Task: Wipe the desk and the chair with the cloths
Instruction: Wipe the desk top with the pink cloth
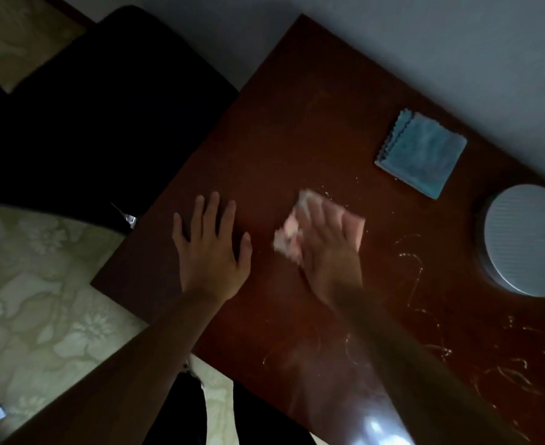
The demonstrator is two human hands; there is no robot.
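Two hands: both over the desk top, forearms reaching in from the lower edge of the view.
Left hand [211, 248]: flat on the wood, palm down, fingers straight and spread; holds nothing.
Right hand [324, 248]: pressed flat on the pink cloth [296, 232], fingers extended over it; blurred, so finger detail is soft. No curl round the cloth visible.
Pink cloth: crumpled, lying on the desk near its middle, sticking out past the fingers on both sides.
Desk [296, 107]: dark reddish-brown wood, set against a pale wall; faint pale streaks and curls across the surface to the right of the right hand, small specks just beyond the pink cloth.
Blue cloth [422, 152]: folded square, flat on the desk, beyond the right hand and apart from it, near the wall edge.
Round white object [528, 240]: ribbed, disc-shaped, at the desk's right side; what it is, cannot tell.
Chair [88, 117]: black, beside the desk's left edge, mostly in shadow.
Floor [39, 300]: pale floral pattern, lower left.
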